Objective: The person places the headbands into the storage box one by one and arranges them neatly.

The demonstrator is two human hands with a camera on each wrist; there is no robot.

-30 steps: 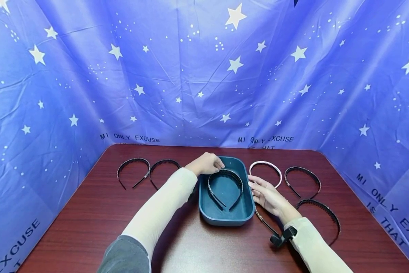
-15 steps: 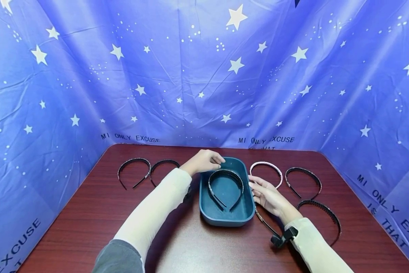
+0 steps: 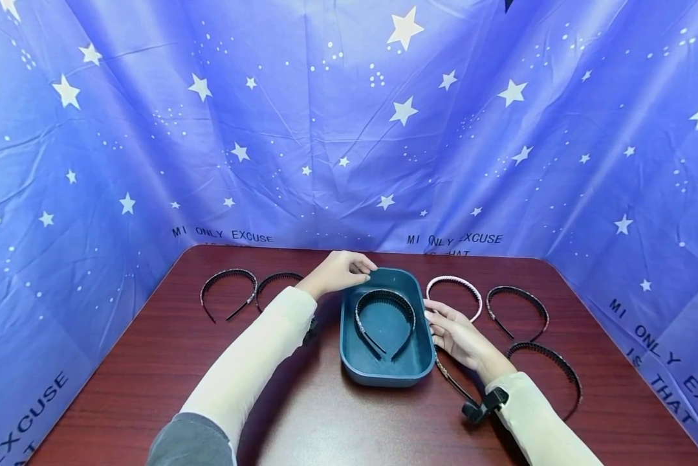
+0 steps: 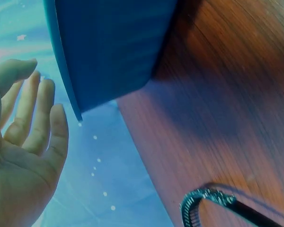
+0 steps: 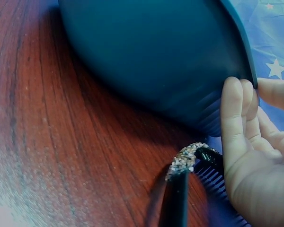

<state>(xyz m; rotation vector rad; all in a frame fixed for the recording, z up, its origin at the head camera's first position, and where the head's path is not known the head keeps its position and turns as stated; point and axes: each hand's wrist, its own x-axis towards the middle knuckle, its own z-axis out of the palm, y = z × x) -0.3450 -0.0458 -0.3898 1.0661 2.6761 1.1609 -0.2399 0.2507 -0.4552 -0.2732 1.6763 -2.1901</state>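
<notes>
A: What lay in front of you, biggest things first?

B: Behind everything hung the blue star-printed cloth (image 3: 349,129), and below it stood the dark red wooden table (image 3: 151,362). On the middle of that table sat the teal tray (image 3: 386,377), its long side running away from you.

A: And inside the tray?

B: One black toothed headband (image 3: 385,299) lay flat on the tray floor, its open ends towards you.

A: Where were your hands?

B: Your left hand (image 3: 338,272) hovered at the tray's far left corner, fingers loosely curled and holding nothing; in the left wrist view the fingers were relaxed, clear of the tray wall. Your right hand (image 3: 458,335) lay against the tray's right wall, fingers straight, fingertips (image 5: 233,101) touching the rim, gripping nothing.

A: What was near that right hand?

B: A rhinestone headband (image 5: 188,163) lay on the table just under your right palm, beside the tray.

A: And the rest?

B: To the right of the tray lay a pink headband (image 3: 455,282), then a black headband (image 3: 517,294), and another toothed one (image 3: 549,356) nearer you. To the left lay two dark headbands (image 3: 250,285) side by side.
</notes>
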